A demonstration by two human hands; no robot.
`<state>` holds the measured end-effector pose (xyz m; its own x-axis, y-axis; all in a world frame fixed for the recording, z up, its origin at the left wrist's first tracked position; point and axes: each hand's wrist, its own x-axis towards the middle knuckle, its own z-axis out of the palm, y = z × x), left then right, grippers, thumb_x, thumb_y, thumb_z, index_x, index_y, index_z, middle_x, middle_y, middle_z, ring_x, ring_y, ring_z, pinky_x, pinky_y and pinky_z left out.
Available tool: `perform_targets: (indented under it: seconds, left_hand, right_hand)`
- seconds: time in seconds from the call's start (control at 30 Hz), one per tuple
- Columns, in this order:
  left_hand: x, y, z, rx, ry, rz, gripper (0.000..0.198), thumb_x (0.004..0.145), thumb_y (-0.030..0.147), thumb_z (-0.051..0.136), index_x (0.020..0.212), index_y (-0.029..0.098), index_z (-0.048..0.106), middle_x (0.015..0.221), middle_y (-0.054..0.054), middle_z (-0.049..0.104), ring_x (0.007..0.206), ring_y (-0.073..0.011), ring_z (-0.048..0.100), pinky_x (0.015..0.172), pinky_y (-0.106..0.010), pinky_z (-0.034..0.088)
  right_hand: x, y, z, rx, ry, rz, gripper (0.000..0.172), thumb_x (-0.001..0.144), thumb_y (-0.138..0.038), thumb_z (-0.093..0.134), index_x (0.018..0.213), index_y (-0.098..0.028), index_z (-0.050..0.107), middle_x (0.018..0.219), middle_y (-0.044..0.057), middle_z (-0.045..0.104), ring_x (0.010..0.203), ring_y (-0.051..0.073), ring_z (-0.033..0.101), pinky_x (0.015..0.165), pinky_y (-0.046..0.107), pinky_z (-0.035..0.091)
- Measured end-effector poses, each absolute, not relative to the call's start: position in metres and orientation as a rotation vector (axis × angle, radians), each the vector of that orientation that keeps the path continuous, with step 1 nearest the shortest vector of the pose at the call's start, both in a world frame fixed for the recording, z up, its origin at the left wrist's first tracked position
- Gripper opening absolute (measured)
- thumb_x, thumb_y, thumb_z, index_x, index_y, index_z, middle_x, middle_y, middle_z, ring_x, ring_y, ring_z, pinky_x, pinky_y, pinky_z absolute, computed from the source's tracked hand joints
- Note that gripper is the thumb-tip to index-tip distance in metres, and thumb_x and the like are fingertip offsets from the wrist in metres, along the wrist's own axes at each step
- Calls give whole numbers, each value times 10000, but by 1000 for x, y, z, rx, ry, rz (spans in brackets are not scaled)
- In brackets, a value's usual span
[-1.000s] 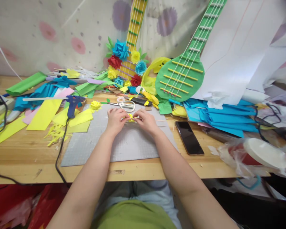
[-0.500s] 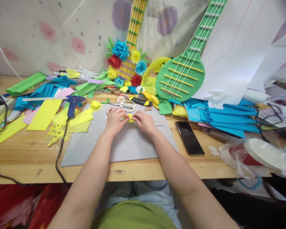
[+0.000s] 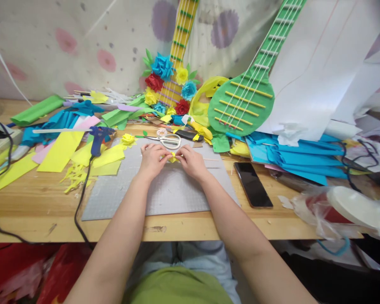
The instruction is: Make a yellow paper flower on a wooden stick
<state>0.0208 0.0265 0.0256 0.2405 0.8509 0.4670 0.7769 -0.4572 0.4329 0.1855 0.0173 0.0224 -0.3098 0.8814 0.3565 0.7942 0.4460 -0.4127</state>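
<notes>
A small yellow paper piece (image 3: pixel 173 158) is pinched between the fingertips of both hands above the grey cutting mat (image 3: pixel 177 194). My left hand (image 3: pixel 153 159) grips its left side, fingers closed. On its right side, my right hand (image 3: pixel 190 160) holds it with thumb and fingers pressed together. White-handled scissors (image 3: pixel 171 141) lie just beyond my fingers. A yellow paper flower (image 3: pixel 128 140) rests at the mat's upper left corner. Thin sticks (image 3: pixel 211 160) lie to the right of my right hand.
A blue glue gun (image 3: pixel 98 139) with its cord lies among yellow paper strips (image 3: pixel 61 152) on the left. At the right are a phone (image 3: pixel 252 185) and blue paper (image 3: pixel 299 156). Behind stand a green paper instrument (image 3: pixel 240 103) and a yellow one (image 3: pixel 181 40) with flowers.
The view has shifted slightly, so the objects on the table appear a little farther right. Both hands keep hold of the yellow paper piece, with only slight finger movement.
</notes>
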Motion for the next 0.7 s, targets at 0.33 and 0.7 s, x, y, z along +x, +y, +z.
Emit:
perform_targets:
  seconds: [0.33, 0.7]
  left_hand:
    - [20, 26, 27, 2400, 1636, 1018, 39, 663, 266, 650, 683, 262, 617, 819, 14, 635, 891, -204, 495, 875, -412, 237]
    - [13, 30, 23, 2453, 1655, 940, 63, 714, 294, 608, 674, 251, 629, 824, 14, 662, 885, -197, 507, 881, -431, 216]
  right_hand:
    - [184, 21, 21, -1421, -2198, 204, 173, 860, -277, 412, 899, -213, 567, 969, 32, 563, 863, 151, 529, 657, 241, 360]
    - [183, 19, 20, -1381, -2239, 148, 179, 853, -298, 429, 969, -228, 547, 1008, 23, 547, 865, 142, 528, 651, 234, 365]
